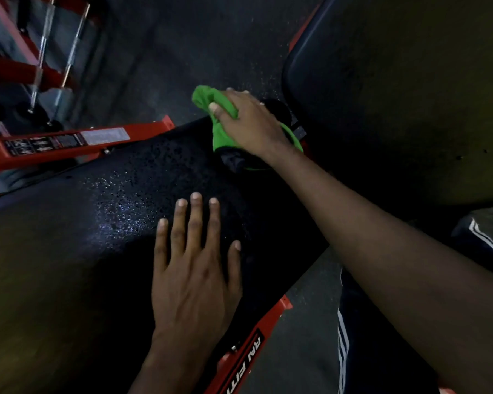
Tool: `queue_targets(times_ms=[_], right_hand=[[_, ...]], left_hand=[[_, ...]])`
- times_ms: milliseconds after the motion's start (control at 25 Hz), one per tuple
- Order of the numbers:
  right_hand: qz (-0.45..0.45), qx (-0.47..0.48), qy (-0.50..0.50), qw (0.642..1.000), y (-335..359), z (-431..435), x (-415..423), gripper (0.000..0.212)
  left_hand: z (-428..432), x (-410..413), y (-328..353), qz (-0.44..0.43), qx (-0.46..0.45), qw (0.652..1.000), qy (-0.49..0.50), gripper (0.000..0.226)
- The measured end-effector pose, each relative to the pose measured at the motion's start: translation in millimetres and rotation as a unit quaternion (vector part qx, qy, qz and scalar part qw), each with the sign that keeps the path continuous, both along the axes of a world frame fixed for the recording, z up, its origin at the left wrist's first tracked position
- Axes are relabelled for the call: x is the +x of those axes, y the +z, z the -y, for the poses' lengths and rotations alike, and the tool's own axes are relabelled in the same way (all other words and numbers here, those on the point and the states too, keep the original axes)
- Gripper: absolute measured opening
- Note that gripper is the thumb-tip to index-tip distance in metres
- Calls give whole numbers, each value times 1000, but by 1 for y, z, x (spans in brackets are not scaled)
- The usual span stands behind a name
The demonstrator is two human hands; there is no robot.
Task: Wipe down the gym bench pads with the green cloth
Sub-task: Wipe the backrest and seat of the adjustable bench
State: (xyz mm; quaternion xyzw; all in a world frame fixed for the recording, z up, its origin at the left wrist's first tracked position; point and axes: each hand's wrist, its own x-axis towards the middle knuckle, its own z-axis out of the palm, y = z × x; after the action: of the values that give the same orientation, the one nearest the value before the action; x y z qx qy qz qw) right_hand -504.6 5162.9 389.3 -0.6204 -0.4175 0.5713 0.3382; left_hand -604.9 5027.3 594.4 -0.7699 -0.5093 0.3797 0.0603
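A long black bench pad [77, 251] runs from lower left toward the centre, with wet droplets glistening on its middle. My left hand [194, 268] lies flat on this pad, fingers straight and spread. At the pad's far end my right hand [248, 123] grips a bunched green cloth [219, 132], which hangs over the pad's edge. A second black pad [396, 95] rises at the upper right, separated from the first by a gap.
The bench's red steel frame [69, 143] shows at the left and a red rail [248, 351] at the bottom. A rack with chrome bars [40, 52] stands at upper left. Dark speckled floor [168, 52] lies beyond. My striped trouser leg [345, 336] is at lower right.
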Motion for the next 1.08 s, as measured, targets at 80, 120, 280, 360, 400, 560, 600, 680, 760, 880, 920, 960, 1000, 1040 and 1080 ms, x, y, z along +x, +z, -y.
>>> queue_targets(times_ms=[80, 120, 280, 360, 400, 560, 600, 680, 760, 880, 920, 960, 1000, 1040, 1080], right_hand=[[-19, -42, -25, 999, -10, 1, 7, 50], [-27, -56, -32, 998, -9, 11, 8, 52], [-31, -119, -27, 992, 6, 84, 13, 58], [-26, -117, -40, 992, 10, 92, 11, 55], [-26, -110, -51, 992, 10, 83, 13, 54], [-27, -85, -17, 996, -3, 21, 21, 53], [-24, -88, -5, 996, -8, 11, 22, 53], [-21, -101, -3, 995, -10, 12, 22, 54], [-28, -125, -9, 992, -2, 42, 18, 59], [-1, -118, 18, 993, 34, 109, 5, 61], [14, -79, 31, 996, 42, 118, 1, 61], [24, -34, 45, 998, 44, 116, 0, 60], [28, 8, 65, 997, 42, 106, 3, 60], [30, 41, 91, 994, 37, 92, 5, 61], [29, 63, 114, 991, 32, 79, 7, 62]], left_hand=[[1, -1, -3, -22, -9, 1000, -13, 68], [2, -1, -3, -28, -9, 999, -13, 69], [2, 0, -4, -37, -10, 999, -15, 72], [1, -1, -5, -35, -6, 999, -15, 72], [2, 0, -6, -33, -4, 999, -14, 72], [3, -1, -7, -34, -2, 999, -13, 73], [3, -1, -7, -38, -2, 999, -13, 73], [2, -1, -8, -44, -6, 999, -13, 73], [2, -2, -7, -39, -4, 999, -11, 73], [2, -1, -7, -20, -5, 1000, -8, 73], [2, -2, -6, -20, -6, 1000, -8, 73], [2, -3, -5, -21, -9, 1000, -8, 72], [1, -5, -3, -18, -11, 1000, -7, 71], [1, -6, -2, -14, -11, 1000, -4, 70], [1, -7, -2, -16, -13, 1000, -4, 70]])
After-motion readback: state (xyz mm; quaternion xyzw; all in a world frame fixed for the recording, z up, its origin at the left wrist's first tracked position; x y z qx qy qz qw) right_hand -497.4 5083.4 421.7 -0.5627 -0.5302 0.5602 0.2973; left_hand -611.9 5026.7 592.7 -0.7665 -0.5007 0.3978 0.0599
